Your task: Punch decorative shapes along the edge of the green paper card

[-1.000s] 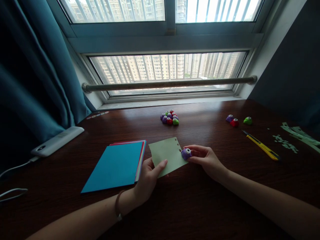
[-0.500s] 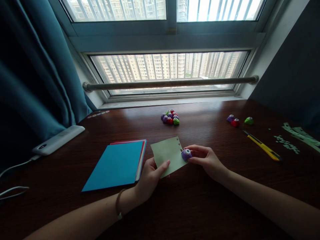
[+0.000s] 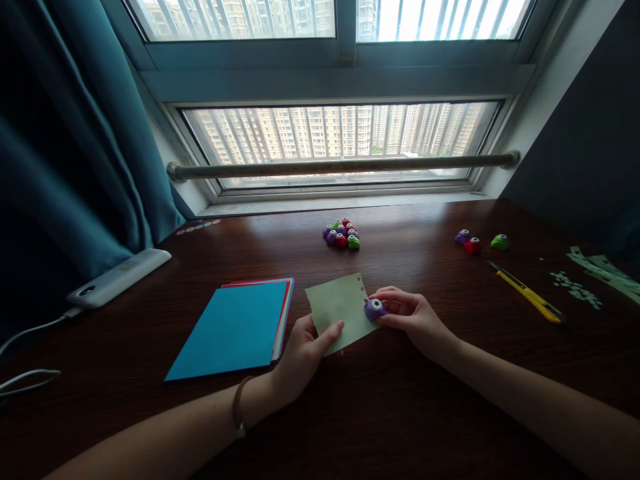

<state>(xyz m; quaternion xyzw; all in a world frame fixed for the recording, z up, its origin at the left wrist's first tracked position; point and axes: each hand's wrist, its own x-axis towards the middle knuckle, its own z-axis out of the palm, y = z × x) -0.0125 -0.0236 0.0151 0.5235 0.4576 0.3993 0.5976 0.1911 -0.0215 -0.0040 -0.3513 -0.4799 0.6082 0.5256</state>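
My left hand (image 3: 303,347) grips a pale green sheet of paper (image 3: 337,303), its thumb on top and the other fingers beneath. A short row of small punched holes runs down the sheet's upper right edge. At that edge sits a purple craft punch (image 3: 375,309) with a star mark on its white button. My right hand (image 3: 411,317) is closed around the punch from the right, fingers and thumb on its sides. Whether the paper lies inside the punch's slot is hard to see, but the two meet there.
Left of the paper lies a stack of coloured sheets (image 3: 230,330), blue on top. Several punches (image 3: 341,235) cluster behind. On the right are a red punch (image 3: 473,246), a green punch (image 3: 499,242), a yellow utility knife (image 3: 530,293), paper bits (image 3: 575,290) and green strips (image 3: 605,270). A white device (image 3: 120,277) lies left.
The paper, punch and both hands show a very slight shift to the right, along with the whole view. Both grips stay the same.
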